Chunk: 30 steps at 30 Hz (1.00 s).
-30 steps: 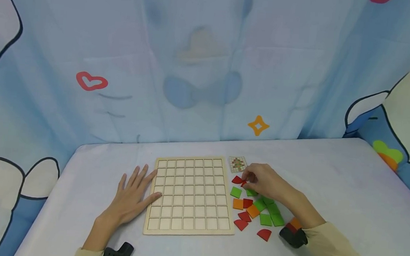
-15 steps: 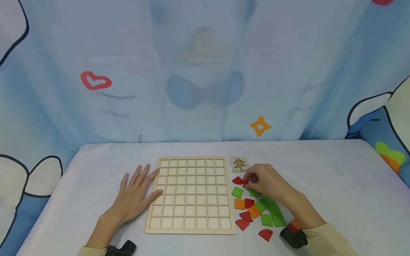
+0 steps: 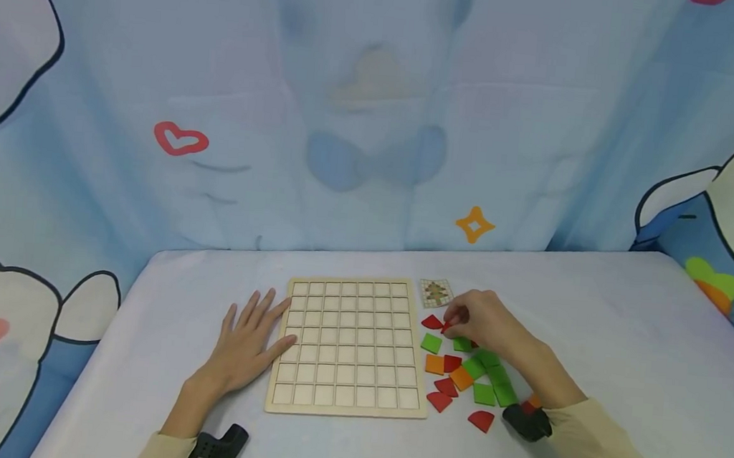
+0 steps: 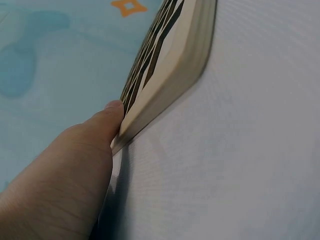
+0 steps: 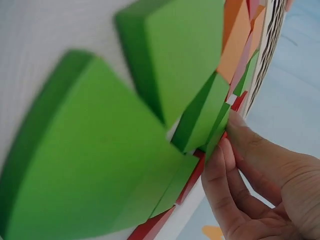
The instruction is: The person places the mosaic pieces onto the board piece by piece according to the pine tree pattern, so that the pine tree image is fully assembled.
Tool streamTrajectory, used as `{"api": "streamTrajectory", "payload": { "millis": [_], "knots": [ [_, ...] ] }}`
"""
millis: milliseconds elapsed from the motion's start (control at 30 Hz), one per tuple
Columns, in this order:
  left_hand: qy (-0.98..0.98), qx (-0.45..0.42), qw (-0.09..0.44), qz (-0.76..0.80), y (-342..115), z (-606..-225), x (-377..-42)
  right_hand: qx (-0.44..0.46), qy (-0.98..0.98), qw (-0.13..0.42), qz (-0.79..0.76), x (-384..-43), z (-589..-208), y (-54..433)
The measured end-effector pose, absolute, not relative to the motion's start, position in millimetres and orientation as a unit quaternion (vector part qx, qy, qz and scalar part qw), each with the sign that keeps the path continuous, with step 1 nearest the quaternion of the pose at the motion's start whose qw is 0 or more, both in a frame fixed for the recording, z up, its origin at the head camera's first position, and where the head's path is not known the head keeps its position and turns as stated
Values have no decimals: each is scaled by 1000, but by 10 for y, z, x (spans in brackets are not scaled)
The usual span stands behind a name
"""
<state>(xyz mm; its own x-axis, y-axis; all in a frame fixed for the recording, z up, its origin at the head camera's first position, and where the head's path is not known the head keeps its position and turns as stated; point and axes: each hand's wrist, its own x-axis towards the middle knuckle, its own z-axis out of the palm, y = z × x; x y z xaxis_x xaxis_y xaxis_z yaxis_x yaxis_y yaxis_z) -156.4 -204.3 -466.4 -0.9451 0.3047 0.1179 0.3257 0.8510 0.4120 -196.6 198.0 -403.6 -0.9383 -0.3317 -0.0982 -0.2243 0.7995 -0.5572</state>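
A square wooden grid board (image 3: 346, 411) lies flat on the table in the head view. My left hand (image 3: 244, 349) rests at its left side with fingers spread. The thumb and index fingertip touch the board's rim, and the left wrist view shows the thumb (image 4: 95, 135) on that edge. To the right of the board, my right hand (image 3: 485, 321) pinches a small red piece (image 3: 445, 328) between thumb and fingers, partly hidden by them. Another red rounded piece (image 3: 432, 322) lies just left of it. Green square tiles (image 3: 431, 343) lie below the hand.
Several green, orange (image 3: 435, 364) and red (image 3: 439, 401) pieces are scattered right of the board, some overlapping. A small pattern card (image 3: 436, 293) lies beyond the right hand. Large green tiles (image 5: 90, 165) fill the right wrist view. A printed curtain (image 3: 373, 150) hangs behind the table.
The head view has shifted slightly, so everything sits a little further right. Both hands stay in place; the red piece at the right fingertips now looks more upright.
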Motion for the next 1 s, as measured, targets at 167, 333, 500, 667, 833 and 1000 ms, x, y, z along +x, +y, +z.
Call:
{"api": "streamTrajectory", "payload": {
  "millis": [167,333,500,667,833,1000],
  "knots": [
    [-963,-162,28,-214,-2030,-4646,-1552,-155,938,101,-293,-1988,-4037,2024],
    [-963,-163,27,-214,-2028,-4641,-1551,-153,939,97,-292,-1996,-4058,2043],
    [-962,-166,27,-216,-2035,-4666,-1564,-157,935,71,-311,-1965,-4104,2050],
    [-962,-165,29,-217,-2034,-4653,-1556,-163,926,49,-337,-1944,-4141,2075],
    [-963,-162,27,-211,-2030,-4656,-1551,-170,921,40,-348,-1940,-4122,2096],
    [-963,-163,33,-211,-2021,-4664,-1551,-205,910,27,-360,-1982,-4057,2059]
  ]
}}
